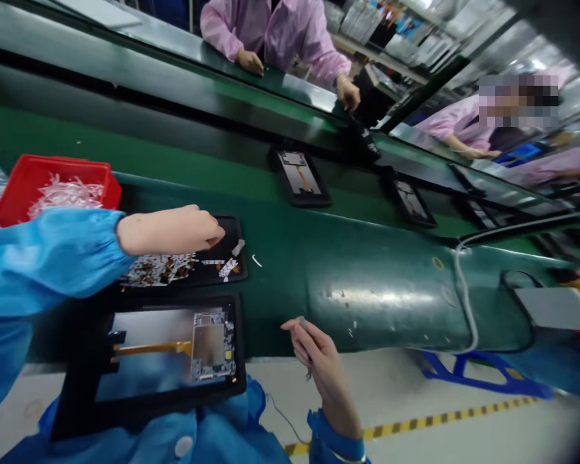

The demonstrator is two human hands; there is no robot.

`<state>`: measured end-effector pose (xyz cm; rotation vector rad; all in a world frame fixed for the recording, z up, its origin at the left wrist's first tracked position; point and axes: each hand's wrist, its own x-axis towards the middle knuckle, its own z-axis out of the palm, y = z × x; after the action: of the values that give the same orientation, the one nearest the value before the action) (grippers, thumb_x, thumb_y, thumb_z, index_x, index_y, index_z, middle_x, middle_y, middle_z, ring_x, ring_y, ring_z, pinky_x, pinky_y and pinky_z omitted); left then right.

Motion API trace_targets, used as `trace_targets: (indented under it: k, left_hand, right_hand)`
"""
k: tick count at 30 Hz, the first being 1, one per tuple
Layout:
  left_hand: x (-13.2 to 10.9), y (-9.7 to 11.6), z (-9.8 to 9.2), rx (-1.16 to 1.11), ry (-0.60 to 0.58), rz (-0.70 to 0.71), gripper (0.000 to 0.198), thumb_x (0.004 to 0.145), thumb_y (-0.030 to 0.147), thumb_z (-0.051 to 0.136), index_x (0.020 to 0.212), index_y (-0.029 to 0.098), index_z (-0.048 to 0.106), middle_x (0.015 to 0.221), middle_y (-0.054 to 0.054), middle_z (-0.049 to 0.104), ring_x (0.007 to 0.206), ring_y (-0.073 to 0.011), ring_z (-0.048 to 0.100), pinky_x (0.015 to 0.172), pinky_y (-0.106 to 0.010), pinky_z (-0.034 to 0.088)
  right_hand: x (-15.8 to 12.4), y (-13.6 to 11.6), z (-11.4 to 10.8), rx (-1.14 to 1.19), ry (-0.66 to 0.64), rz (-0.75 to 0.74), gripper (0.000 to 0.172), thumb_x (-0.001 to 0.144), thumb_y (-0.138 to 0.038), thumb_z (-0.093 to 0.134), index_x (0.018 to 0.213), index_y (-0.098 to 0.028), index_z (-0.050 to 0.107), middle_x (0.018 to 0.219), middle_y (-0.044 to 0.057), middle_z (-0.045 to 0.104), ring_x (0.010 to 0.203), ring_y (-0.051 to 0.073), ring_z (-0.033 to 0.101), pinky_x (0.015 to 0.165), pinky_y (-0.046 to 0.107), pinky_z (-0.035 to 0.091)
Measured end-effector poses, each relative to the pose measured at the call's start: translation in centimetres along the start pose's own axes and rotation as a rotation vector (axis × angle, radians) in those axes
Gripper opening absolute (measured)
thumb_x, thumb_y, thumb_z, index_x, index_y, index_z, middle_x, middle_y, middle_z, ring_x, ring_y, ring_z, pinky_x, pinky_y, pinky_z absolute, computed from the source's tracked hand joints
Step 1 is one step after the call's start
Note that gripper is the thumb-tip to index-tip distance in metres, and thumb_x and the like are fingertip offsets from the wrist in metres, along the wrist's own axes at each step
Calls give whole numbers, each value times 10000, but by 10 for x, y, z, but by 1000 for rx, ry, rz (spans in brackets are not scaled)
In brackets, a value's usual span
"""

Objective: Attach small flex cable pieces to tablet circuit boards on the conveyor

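My left hand (183, 229), in a blue sleeve, reaches over a black tray (232, 227) scattered with small flex-cable parts (159, 267); its fingers are pinched together at the tray's middle, and what they hold is too small to name. My right hand (314, 351) hovers off the bench edge, fingers closed on a thin metal tool, likely tweezers (303, 322). In front of me lies an opened tablet (174, 351) in a black frame, back side up, with an orange flex cable and a small circuit board showing.
A red bin (9, 193) of clear scraps stands at left. More opened tablets (302, 177) ride the green conveyor (367, 270). Across it, people in pink coats (280, 32) work. A white cable (464, 290) crosses the bench at right.
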<state>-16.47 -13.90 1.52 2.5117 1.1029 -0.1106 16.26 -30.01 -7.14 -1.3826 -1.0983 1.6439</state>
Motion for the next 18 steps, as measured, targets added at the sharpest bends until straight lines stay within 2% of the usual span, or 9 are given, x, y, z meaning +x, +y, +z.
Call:
trace_targets:
  k: [2,4,6,10,14,16,18]
  left_hand:
    - [-26,-13,18,134,119,-62,184,891,85,539,749,169,621,763,-20,611,747,-174,558,674,-325,258]
    - [-41,-16,36,98,156,-99,151,901,107,570,783,172,637,809,-22,625,806,-182,579,719,-323,275]
    - [-45,-10,49,19,172,-140,92,910,148,619,829,174,655,877,-27,646,860,-189,586,767,-325,295]
    - [-28,8,60,-25,185,-191,49,930,188,644,933,151,675,1031,-74,662,1001,-241,577,854,-353,332]
    - [-9,12,58,-56,106,-157,48,891,132,666,845,122,667,942,-80,660,930,-222,587,803,-303,396]
    - [-5,11,56,-67,75,-140,82,882,98,651,803,119,653,895,-77,654,889,-210,591,775,-284,414]
    - [-7,11,55,-70,66,-130,82,894,76,617,824,111,639,900,-81,650,870,-204,597,768,-281,425]
  right_hand:
    - [11,-8,7,-60,-56,-6,406,928,-566,657,923,-168,732,605,-48,300,505,74,250,451,246,170]
    - [23,-17,16,-126,-108,-56,382,945,-546,638,954,-180,749,656,-34,339,508,73,281,449,255,187]
    - [33,-26,27,-210,-167,-134,343,977,-507,604,994,-202,759,720,-17,393,527,74,325,465,260,229]
    - [46,-45,50,-350,-271,-252,306,1030,-421,526,1023,-220,757,726,-17,435,544,83,374,525,265,318]
    - [48,-56,65,-459,-303,-350,300,1026,-374,508,1031,-207,757,755,6,502,586,108,449,561,276,377]
    - [49,-58,69,-512,-291,-396,295,1026,-345,504,1013,-201,760,764,19,536,615,123,488,569,279,392]
    - [52,-59,71,-580,-213,-485,258,1019,-304,523,1003,-195,757,788,30,575,650,134,528,572,276,407]
